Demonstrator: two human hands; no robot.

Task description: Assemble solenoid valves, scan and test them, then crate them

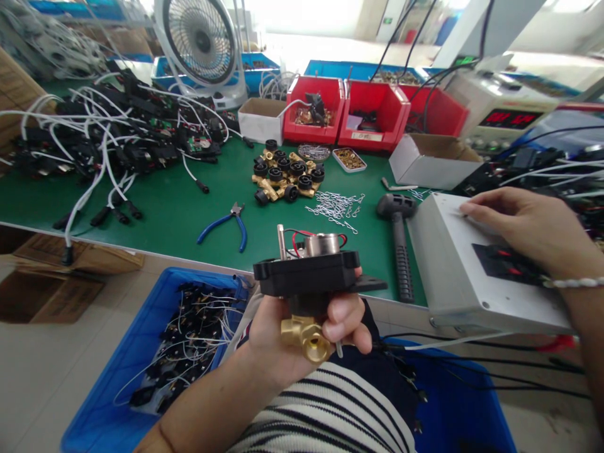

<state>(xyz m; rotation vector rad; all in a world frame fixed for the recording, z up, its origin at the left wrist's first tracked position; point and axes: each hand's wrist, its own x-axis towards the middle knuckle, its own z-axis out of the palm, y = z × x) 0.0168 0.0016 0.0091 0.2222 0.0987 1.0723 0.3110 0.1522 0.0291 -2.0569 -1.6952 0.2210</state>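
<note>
My left hand (283, 340) is closed around a motorised brass valve, held up above my lap. Its open black housing (306, 274) faces up, showing a silver round motor (322, 244), a metal pin and red and black wires. Below the housing, the brass valve body (304, 336) sticks out between my fingers. My right hand (523, 226) rests over a light grey metal box (453, 264) at the right, thumb and fingertips pinched together at its top face. A small dark thing at the fingertips is mostly hidden. A dark panel with red parts (507, 263) lies under the wrist.
On the green bench lie a hammer (399, 245), blue-handled pliers (226, 228), spring clips (335, 207) and brass valves (285, 173). Red bins (372, 141), a fan (202, 47) and a power supply (504, 113) stand behind. Cabled parts crowd the left. Blue crates (99, 393) sit below.
</note>
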